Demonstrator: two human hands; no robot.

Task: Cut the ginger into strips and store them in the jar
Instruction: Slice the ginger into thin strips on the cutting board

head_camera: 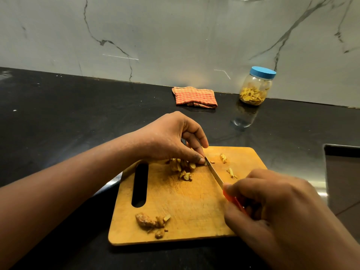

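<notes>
Ginger (182,168) sits on the cutting board (194,207) directly beneath the left hand (169,139), whose curled fingers (200,142) pin the pile. The right hand (282,211) grips the knife (214,173), blade running diagonally along the pile's right edge. Pieces are pale yellow, short, uneven; a knobbly uncut piece (146,221) lies nearer the person. The lidded jar (255,88) stands well apart on the table (58,114).

Wall (175,36): a pale grey stone-look panel is filling the back, dark veins branching across it, thin bright streaks glinting on it. Black countertop (58,114) is running the full width and meeting the wall at a straight seam; its glossy surface is reflecting light. Folded orange-checked cloth (195,96) is lying near the wall. Steel-rimmed sink (342,172) is showing at the right edge.
</notes>
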